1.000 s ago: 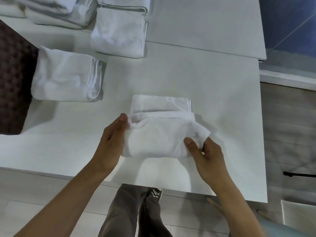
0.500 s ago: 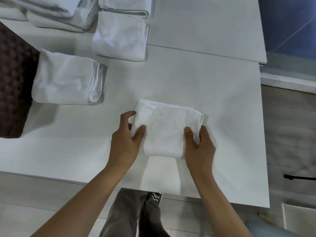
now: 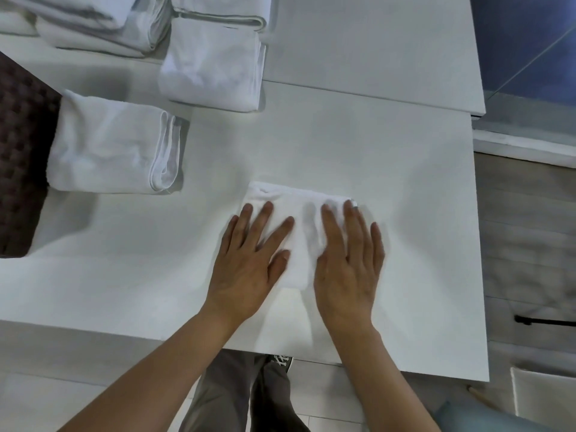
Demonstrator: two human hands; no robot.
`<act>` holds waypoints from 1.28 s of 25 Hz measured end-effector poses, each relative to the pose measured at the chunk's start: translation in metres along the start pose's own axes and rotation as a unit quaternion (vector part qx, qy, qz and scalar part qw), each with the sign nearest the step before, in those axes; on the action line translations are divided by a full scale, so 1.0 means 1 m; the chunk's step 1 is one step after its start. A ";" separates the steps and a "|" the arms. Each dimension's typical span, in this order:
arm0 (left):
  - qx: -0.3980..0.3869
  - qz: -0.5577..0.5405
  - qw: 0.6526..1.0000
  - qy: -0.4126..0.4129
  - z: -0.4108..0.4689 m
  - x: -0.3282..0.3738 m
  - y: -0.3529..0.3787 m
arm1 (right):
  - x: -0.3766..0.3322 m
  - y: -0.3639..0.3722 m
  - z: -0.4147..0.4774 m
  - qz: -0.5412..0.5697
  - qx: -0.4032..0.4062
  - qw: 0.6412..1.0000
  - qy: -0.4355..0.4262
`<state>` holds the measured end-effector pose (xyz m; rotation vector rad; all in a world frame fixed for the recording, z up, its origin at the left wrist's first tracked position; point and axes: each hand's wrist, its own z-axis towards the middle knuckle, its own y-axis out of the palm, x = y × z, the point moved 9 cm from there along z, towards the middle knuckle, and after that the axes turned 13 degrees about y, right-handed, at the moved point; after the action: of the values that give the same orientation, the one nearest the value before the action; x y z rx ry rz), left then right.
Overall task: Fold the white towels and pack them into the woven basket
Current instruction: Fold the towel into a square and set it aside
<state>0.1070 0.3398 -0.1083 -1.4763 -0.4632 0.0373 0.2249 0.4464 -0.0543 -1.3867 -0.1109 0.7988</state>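
Towels are the whole business here, and the small folded towel (image 3: 304,232) lies near the front edge of the white table (image 3: 389,188), toward its right half, pinned flat under both palms; the left hand (image 3: 249,263) rests on its left portion with fingers spread wide and extended, gripping nothing, and the right hand (image 3: 349,263) covers its right portion the same way, fingers splayed and flat, so neither hand is closed on the cloth. The likeliest trouble from here, as a judgement, is that the fold springs open once the pressure is released, since terry cloth is thick and springy; a lift from one side only could let the layers slide apart, and carrying it across the table to the dark woven basket (image 3: 21,157) at the left edge could loosen it further. The towel looks plain white, soft and slightly rumpled, a compact rectangle with a rolled far edge showing beyond the fingertips; its near edge is hidden between the hands. A larger folded towel (image 3: 106,145) sits touching the basket's side, another folded towel (image 3: 212,70) lies near the back, and a stack of towels (image 3: 103,23) occupies the far left corner; none appears inside the basket, though its interior is out of view.
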 end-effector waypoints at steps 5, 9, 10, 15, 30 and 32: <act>0.000 0.004 1.000 0.005 0.012 -0.008 0.002 | 0.018 0.040 -0.002 -0.066 -0.138 0.988 0.032; 0.009 -0.002 1.000 -0.009 0.035 -0.034 -0.005 | 0.010 0.065 0.027 -0.046 -0.179 0.982 0.042; 0.010 -0.002 1.000 -0.012 0.040 -0.039 -0.007 | 0.007 0.069 0.034 -0.038 -0.181 0.982 0.042; -0.009 0.014 0.998 -0.065 0.064 -0.064 -0.016 | -0.013 0.086 0.061 -0.047 -0.205 0.977 0.031; -0.113 -0.013 0.988 -0.103 -0.060 -0.029 -0.041 | -0.047 0.036 0.008 -0.101 -0.235 0.963 -0.080; -0.137 -0.013 0.987 -0.084 -0.061 -0.033 -0.050 | -0.040 0.042 0.001 -0.117 -0.263 0.957 -0.049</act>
<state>0.0841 0.2667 -0.0705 -1.7457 -0.6431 0.0800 0.1762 0.4237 -0.0771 -1.7904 -0.5897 0.6614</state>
